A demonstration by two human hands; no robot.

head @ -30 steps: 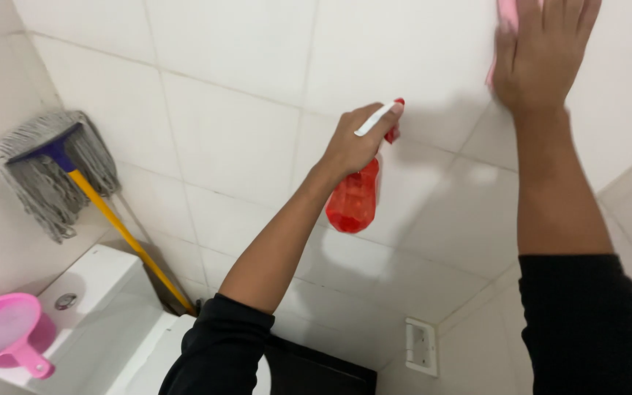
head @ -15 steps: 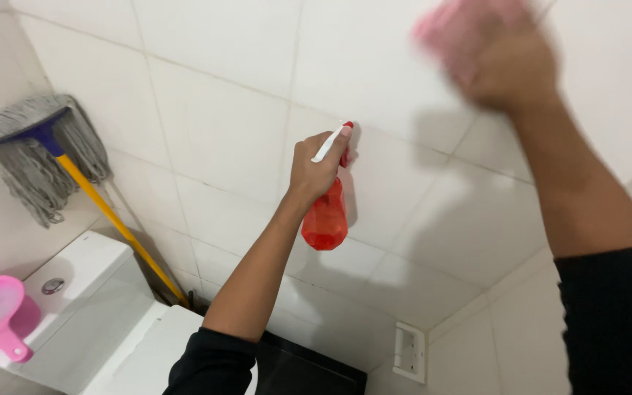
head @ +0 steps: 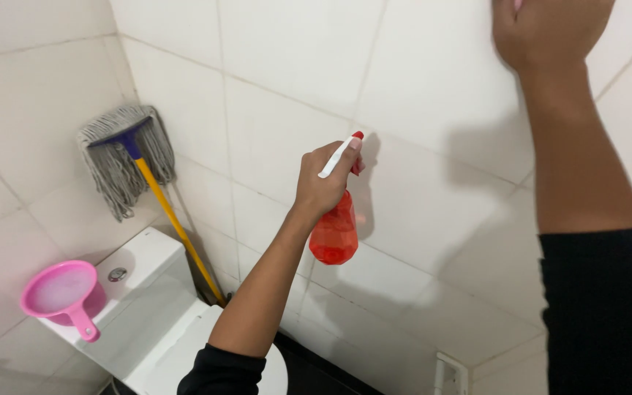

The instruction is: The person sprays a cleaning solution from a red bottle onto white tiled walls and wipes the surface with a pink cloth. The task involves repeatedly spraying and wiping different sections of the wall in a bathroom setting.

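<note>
1. Red translucent spray bottle hangs in the left hand, held up in front of the white tiled wall near the middle of the view. The fingers are wrapped around the bottle's neck and its white trigger, and the red nozzle tip pokes out above them, pointing toward the wall. The bottle's body dangles below the hand, tilted slightly.

2. Pressed flat against the wall at the top right edge is the right hand. A sliver of pink cloth peeks out at its top edge; most of it is cut off by the frame, so I cannot tell whether the fingers grip it or simply lie on it.

3. To the left, a grey string mop with a blue head and a yellow handle leans upright against the wall, well apart from both hands.

4. Below the mop stands a white toilet tank, and a pink plastic scoop with a short handle rests on its lid.

5. At the bottom right, a small white wall outlet sits low on the tiles.

6. Nothing stands between the bottle and the wall.

7. The left forearm rises from the bottom centre, bare to a black sleeve. The right arm reaches up steeply along the right side, also in a black sleeve.
</note>
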